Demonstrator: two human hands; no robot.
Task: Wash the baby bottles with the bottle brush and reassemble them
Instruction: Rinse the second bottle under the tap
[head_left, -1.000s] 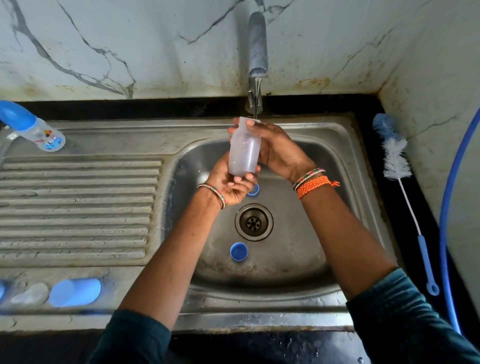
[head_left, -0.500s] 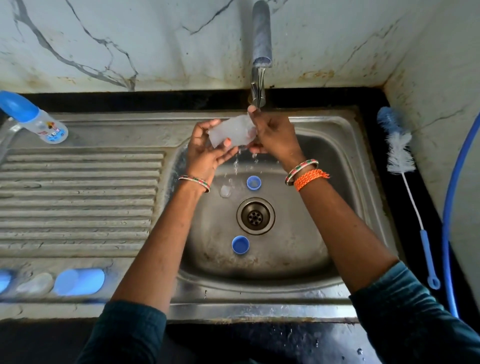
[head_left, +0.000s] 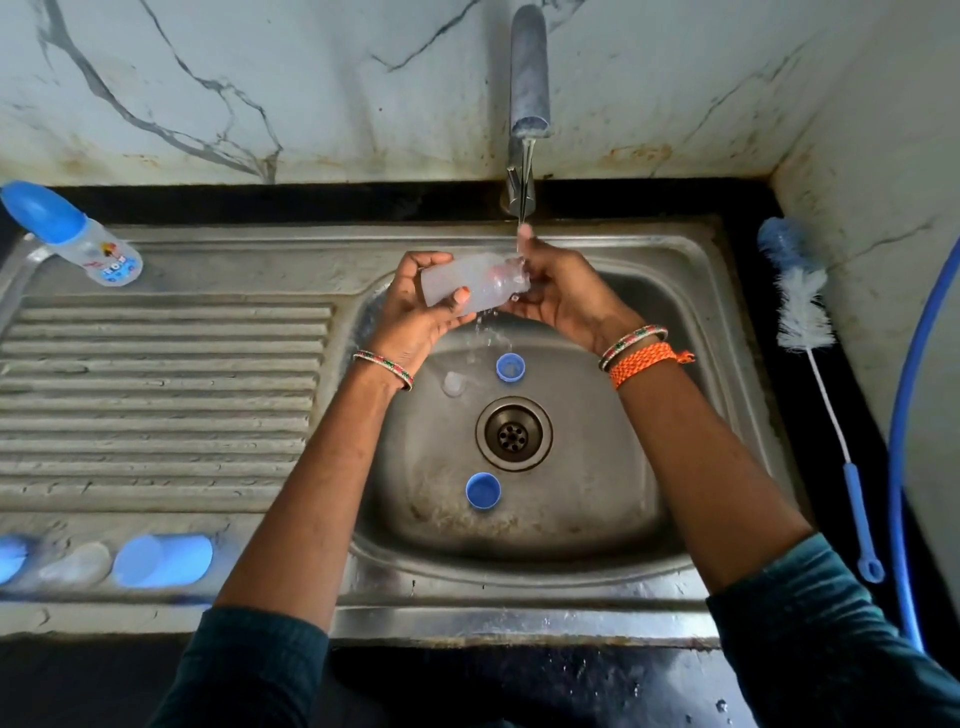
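A clear, uncapped baby bottle (head_left: 467, 283) lies on its side over the sink basin, under the running tap (head_left: 529, 78). My left hand (head_left: 421, 306) grips its base end, thumb on the front. My right hand (head_left: 558, 296) holds the neck end, and water spills down from the mouth. In the basin lie a blue ring (head_left: 510, 367), a blue cap (head_left: 483, 489) and a clear teat (head_left: 453, 383). The bottle brush (head_left: 802, 312) lies on the black counter at the right. An assembled bottle with a blue cover (head_left: 78, 236) lies at the back left of the drainboard.
The steel sink (head_left: 727, 364) has its drain (head_left: 514, 434) in the middle. A blue cover (head_left: 163, 561) and blurred bottle parts (head_left: 72, 566) sit on the drainboard's front left. A blue hose (head_left: 904, 415) runs along the right wall.
The bottle went from upright under the tap to lying on its side, and water now pours out of its mouth. Both hands stayed on it.
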